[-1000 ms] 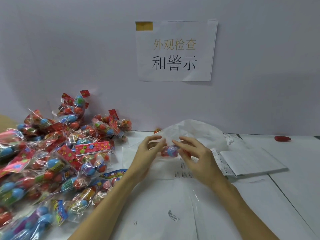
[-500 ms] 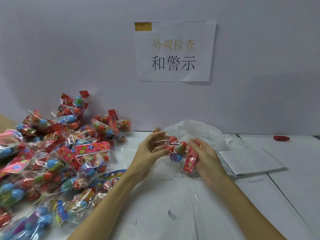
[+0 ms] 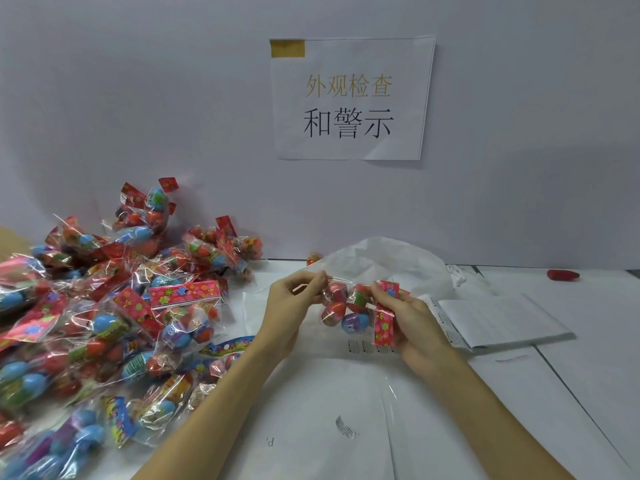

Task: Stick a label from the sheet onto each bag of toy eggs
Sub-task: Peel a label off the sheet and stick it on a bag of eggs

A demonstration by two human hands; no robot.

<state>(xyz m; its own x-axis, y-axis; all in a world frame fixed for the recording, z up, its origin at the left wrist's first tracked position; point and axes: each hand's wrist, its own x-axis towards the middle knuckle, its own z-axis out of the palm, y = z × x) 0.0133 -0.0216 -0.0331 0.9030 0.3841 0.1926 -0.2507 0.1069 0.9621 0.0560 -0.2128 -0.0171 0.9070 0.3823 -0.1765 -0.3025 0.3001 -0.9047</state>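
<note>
Head view, centre of frame: bag of toy eggs held above the white worktop, clear end pinched in left hand, red flowered header gripped in curled right hand. Left of frame: heap of bagged eggs. Right of centre: label sheet lying flat. Upper centre: printed sign taped to wall.

Bag of toy eggs turned and raised (red header now at right hand); left hand pinches opposite end.
</note>
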